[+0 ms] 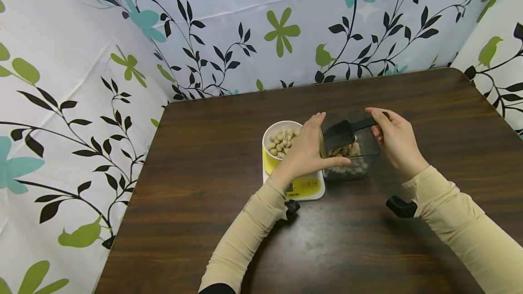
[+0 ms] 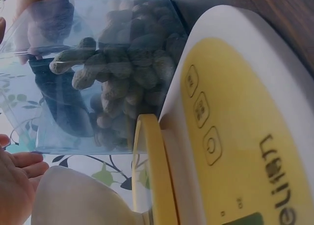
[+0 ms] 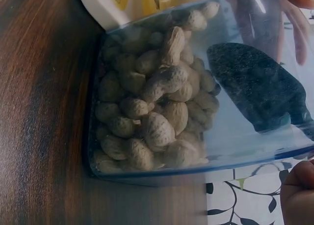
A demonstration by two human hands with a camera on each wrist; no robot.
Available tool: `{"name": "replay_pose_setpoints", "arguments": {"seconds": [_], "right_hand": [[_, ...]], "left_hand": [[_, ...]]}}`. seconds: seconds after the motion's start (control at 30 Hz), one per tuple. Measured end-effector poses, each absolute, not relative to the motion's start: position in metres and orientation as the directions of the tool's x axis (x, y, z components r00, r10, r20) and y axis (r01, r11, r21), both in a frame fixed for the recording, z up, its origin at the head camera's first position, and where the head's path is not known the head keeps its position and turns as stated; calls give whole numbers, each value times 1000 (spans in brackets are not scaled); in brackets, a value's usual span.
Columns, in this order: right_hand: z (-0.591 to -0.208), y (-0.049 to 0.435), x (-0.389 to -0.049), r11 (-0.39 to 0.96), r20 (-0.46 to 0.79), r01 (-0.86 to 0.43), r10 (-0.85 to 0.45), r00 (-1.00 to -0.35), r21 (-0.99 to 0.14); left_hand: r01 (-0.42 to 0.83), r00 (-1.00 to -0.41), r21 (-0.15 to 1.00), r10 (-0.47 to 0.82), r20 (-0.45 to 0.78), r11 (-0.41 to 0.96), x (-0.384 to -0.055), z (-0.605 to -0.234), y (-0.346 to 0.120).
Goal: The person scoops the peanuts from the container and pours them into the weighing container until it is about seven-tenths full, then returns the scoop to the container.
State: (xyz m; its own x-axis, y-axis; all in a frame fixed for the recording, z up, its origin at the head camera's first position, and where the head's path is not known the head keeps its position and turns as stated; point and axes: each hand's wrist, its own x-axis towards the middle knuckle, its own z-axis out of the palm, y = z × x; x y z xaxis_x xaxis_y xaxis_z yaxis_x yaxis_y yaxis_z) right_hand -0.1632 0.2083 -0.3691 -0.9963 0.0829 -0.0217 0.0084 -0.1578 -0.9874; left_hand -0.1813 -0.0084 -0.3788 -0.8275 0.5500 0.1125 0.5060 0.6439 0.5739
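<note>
My right hand [image 1: 394, 135] grips the handle of a black scoop [image 1: 340, 134] and holds its blade inside a clear plastic container [image 1: 369, 160]. Unshelled peanuts [image 3: 157, 129] fill the lower part of that container, and the blade tilts above them. My left hand [image 1: 304, 153] is at the container's left side, thumb stretched across the near side and fingers extended; whether it touches the wall, I cannot tell. Left of it, a white bowl [image 1: 266, 140] of peanuts stands on a yellow and white kitchen scale [image 1: 314, 188]. The left hand partly covers the bowl and scale.
The container stands against the scale's right side on a dark wooden table [image 1: 196, 185]. A white cloth [image 1: 245, 22] with printed leaves and birds hangs behind and left of the table. Black wrist devices [image 1: 401, 207] hang under both sleeves.
</note>
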Motion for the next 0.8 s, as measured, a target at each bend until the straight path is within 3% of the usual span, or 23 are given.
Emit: {"name": "replay_pose_setpoints", "arguments": {"seconds": [0.3, 0.67, 0.8], "right_hand": [[-377, 210, -162, 36, -57, 62, 111, -992, -997], [-383, 217, -160, 94, -109, 114, 56, -992, -989], [-381, 229, -157, 146, -62, 72, 75, -995, -987]], "left_hand": [[491, -828, 595, 553, 91, 637, -178, -379, -7], [499, -824, 575, 561, 81, 648, -177, -380, -10], [497, -829, 573, 552, 91, 651, -179, -375, -18]]}}
